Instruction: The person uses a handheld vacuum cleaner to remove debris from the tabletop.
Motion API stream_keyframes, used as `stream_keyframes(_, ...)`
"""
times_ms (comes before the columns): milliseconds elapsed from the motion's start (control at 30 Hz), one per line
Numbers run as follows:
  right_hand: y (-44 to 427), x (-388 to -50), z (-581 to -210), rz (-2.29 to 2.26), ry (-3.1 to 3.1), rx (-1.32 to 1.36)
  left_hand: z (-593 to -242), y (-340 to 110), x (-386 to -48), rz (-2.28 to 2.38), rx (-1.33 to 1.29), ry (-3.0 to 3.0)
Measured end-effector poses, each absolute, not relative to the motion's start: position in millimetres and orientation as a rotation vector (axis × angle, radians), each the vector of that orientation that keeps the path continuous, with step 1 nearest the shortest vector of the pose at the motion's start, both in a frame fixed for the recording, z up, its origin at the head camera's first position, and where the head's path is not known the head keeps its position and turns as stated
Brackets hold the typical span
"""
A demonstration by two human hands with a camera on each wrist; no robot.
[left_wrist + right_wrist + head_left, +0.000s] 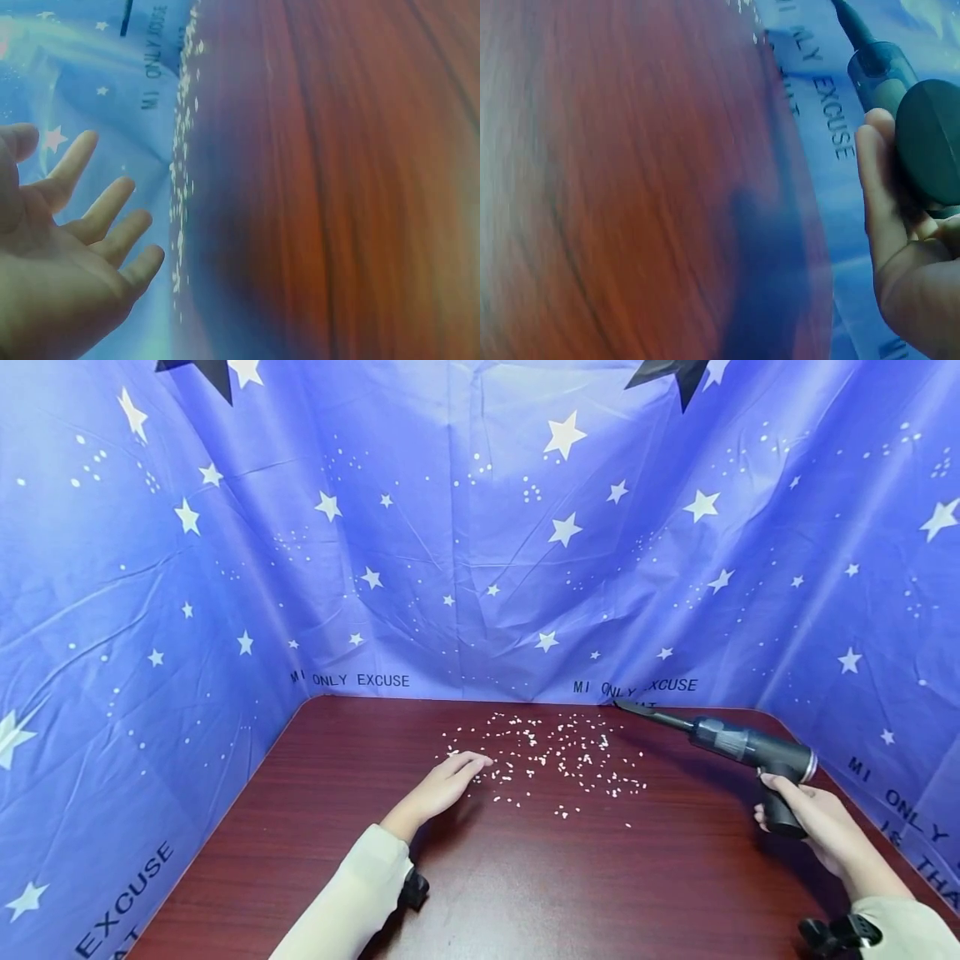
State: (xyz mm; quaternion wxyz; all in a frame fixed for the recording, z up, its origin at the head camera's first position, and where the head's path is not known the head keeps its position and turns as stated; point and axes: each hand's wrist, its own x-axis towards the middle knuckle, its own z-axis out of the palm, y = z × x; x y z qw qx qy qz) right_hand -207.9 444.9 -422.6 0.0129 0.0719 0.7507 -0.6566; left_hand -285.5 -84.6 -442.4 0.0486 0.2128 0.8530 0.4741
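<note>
My right hand [813, 818] grips the black handle of a handheld vacuum cleaner [750, 745] at the right of the head view. Its long dark nozzle points left and toward the back edge, raised above the table. In the right wrist view the fingers wrap the handle [930, 142], and part of the clear dust cup shows. Small white bits [570, 756] lie scattered over the middle and back of the table. My left hand [446, 783] hovers at their left side, holding nothing. Its fingers are relaxed and spread in the left wrist view.
The dark red wooden table [570, 893] has its back edge against a blue curtain [480, 552] printed with white stars and lettering. The curtain also hangs along the left and right sides. A black strapped device [414, 889] sits on the left wrist, another on the right.
</note>
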Motion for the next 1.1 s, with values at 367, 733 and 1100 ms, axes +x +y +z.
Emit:
stream_keyframes(367, 404.5, -221.5, -423.8, -2.343, 2.170, -0.049, -445.3, -43.5, -288.5, 1.659, 0.681, 2.312)
stream_keyframes(733, 368.5, -227.0, -420.5, -2.360, 2.114, -0.154, -443.2, -1.9, -297.5, 1.859, 0.542, 2.008)
stream_keyframes(1100, 334.4, -233.9, -421.5, -2.395, 2.056, -0.261, -436.4, 28.1, -301.3, 2.145, 0.351, 1.620)
